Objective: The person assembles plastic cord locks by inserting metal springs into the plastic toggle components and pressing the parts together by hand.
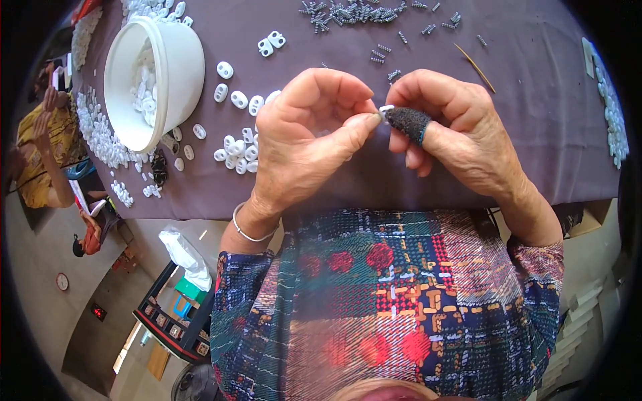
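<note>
Above the table, both my hands meet at a small white plastic cord lock part [384, 109], mostly hidden by the fingers. My left hand [304, 130] pinches at its left side with thumb and forefinger. My right hand [468, 127] grips it from the right, the thumb wearing a black knitted finger cover [408, 123]. Beside my left hand lies a cluster of white two-hole cord lock bodies [235, 148]. Small metal springs [394, 75] lie just beyond the right fingers, and a larger heap of springs [354, 12] sits at the far edge.
A white tub [184, 73] with white parts inside leans at the left, amid many loose small white pieces [100, 130]. A thin brown stick [475, 68] lies at the far right. More pale pieces [610, 113] line the right edge. People [47, 147] are at the far left.
</note>
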`<action>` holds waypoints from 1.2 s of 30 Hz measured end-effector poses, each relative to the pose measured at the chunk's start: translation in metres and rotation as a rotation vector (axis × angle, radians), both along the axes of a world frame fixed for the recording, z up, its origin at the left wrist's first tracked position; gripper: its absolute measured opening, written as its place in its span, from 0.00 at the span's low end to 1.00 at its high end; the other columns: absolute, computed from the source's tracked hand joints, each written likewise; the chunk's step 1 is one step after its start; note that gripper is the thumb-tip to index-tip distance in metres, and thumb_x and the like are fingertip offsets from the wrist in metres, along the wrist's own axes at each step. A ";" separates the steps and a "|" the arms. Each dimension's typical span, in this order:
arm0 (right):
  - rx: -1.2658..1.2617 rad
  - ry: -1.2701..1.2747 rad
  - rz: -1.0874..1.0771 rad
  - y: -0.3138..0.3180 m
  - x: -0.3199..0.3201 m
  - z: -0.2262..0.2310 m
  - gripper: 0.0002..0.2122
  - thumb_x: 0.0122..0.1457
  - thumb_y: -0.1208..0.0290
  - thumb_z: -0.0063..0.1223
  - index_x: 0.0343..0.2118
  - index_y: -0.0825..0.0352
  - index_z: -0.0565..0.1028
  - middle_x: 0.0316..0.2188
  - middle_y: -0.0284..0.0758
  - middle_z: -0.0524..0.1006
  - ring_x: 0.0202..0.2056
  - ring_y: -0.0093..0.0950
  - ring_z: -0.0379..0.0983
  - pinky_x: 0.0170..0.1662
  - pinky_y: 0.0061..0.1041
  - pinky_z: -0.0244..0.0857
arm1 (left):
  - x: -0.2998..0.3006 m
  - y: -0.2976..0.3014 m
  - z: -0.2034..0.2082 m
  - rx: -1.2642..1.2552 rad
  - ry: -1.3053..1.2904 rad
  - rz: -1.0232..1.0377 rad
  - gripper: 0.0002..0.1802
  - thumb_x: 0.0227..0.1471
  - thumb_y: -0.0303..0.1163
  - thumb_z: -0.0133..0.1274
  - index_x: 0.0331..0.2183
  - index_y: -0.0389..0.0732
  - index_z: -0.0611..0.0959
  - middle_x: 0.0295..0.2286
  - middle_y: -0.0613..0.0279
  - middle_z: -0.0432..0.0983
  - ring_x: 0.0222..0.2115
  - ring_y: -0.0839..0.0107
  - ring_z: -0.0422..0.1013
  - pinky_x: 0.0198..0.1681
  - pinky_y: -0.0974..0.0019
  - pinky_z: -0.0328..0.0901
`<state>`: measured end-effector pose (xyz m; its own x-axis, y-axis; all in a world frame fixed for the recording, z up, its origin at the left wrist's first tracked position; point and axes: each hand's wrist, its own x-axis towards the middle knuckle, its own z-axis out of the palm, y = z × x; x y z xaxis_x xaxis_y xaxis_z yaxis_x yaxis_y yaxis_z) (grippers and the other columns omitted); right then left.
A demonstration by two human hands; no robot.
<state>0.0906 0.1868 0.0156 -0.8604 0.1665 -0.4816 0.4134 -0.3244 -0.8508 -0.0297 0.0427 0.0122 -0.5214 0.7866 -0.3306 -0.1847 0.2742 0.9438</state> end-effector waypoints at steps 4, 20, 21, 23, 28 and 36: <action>0.060 -0.014 0.022 0.001 -0.001 0.001 0.11 0.44 0.82 0.37 0.31 0.72 0.70 0.19 0.34 0.73 0.18 0.18 0.69 0.21 0.17 0.64 | 0.001 0.001 -0.002 0.009 0.056 -0.004 0.13 0.41 0.16 0.56 0.33 0.33 0.74 0.26 0.61 0.74 0.24 0.80 0.70 0.27 0.80 0.66; 0.451 0.203 0.009 -0.002 0.004 -0.015 0.06 0.51 0.79 0.41 0.31 0.67 0.71 0.15 0.26 0.70 0.15 0.12 0.63 0.18 0.11 0.57 | 0.004 0.003 -0.002 0.056 0.119 -0.028 0.15 0.40 0.16 0.57 0.34 0.33 0.74 0.27 0.62 0.74 0.27 0.80 0.70 0.28 0.80 0.66; 0.455 0.207 0.021 -0.003 0.005 -0.015 0.07 0.51 0.80 0.41 0.31 0.67 0.71 0.16 0.26 0.71 0.15 0.12 0.63 0.18 0.11 0.57 | 0.004 0.003 -0.002 0.047 0.125 -0.027 0.15 0.40 0.16 0.57 0.34 0.33 0.74 0.27 0.62 0.74 0.27 0.80 0.70 0.28 0.80 0.66; 0.459 0.212 0.032 -0.003 0.005 -0.015 0.07 0.51 0.80 0.41 0.32 0.67 0.71 0.16 0.26 0.71 0.16 0.12 0.63 0.18 0.11 0.57 | 0.005 0.004 -0.002 0.039 0.131 -0.025 0.15 0.40 0.16 0.57 0.35 0.33 0.74 0.27 0.62 0.74 0.27 0.80 0.70 0.28 0.80 0.66; 0.411 0.216 -0.009 -0.004 0.004 -0.014 0.07 0.50 0.80 0.41 0.31 0.68 0.71 0.16 0.27 0.71 0.16 0.12 0.63 0.18 0.12 0.57 | 0.002 0.002 -0.005 0.087 -0.050 0.025 0.13 0.41 0.16 0.57 0.34 0.33 0.75 0.26 0.61 0.75 0.26 0.78 0.71 0.29 0.79 0.67; 0.481 0.239 0.019 -0.002 0.005 -0.014 0.06 0.50 0.79 0.42 0.30 0.68 0.71 0.16 0.27 0.70 0.15 0.12 0.62 0.17 0.12 0.55 | 0.003 0.003 0.000 0.038 -0.040 0.062 0.13 0.42 0.18 0.56 0.35 0.32 0.75 0.27 0.59 0.76 0.26 0.76 0.73 0.27 0.78 0.68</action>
